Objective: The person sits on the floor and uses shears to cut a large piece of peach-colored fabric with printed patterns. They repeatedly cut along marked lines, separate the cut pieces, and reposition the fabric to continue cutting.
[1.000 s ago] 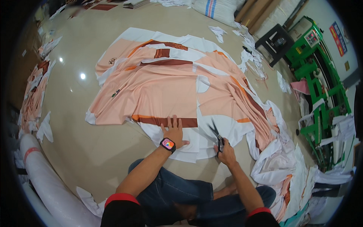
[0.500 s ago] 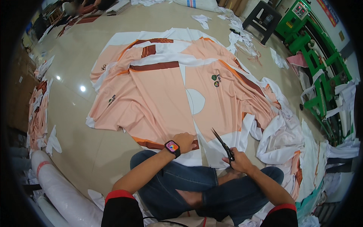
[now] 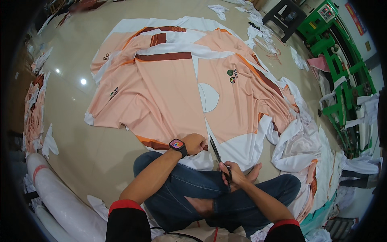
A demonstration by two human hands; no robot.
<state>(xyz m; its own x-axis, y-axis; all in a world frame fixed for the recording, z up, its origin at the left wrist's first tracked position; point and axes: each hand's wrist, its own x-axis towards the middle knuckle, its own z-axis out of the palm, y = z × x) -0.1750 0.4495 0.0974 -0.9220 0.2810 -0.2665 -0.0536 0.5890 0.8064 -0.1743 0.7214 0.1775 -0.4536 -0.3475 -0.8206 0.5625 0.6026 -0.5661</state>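
Observation:
A large sheet of peach fabric (image 3: 169, 92) with white margins, brown bands and orange stripes lies spread on the floor before me, with more layers bunched behind and to its right. A long slit runs from its near edge past a white half-round patch (image 3: 209, 98). My left hand (image 3: 194, 143), with a black smartwatch on its wrist, is closed on the near edge left of the slit, its fingertips partly hidden. In my right hand (image 3: 235, 173) are black scissors (image 3: 215, 150). Their blades point away from me, at the near end of the slit.
My crossed legs in jeans (image 3: 189, 177) are just below the fabric. A wrapped roll (image 3: 60, 197) lies at lower left. At right are a green machine (image 3: 342, 72), a black stool (image 3: 285, 18) and white scraps (image 3: 258, 30). Peach fabric is piled at far left (image 3: 34, 117).
My right hand has brought the scissors leftward, from over the right piece to the slit beside my left hand. My left hand keeps to the near edge. The whole view has shifted slightly.

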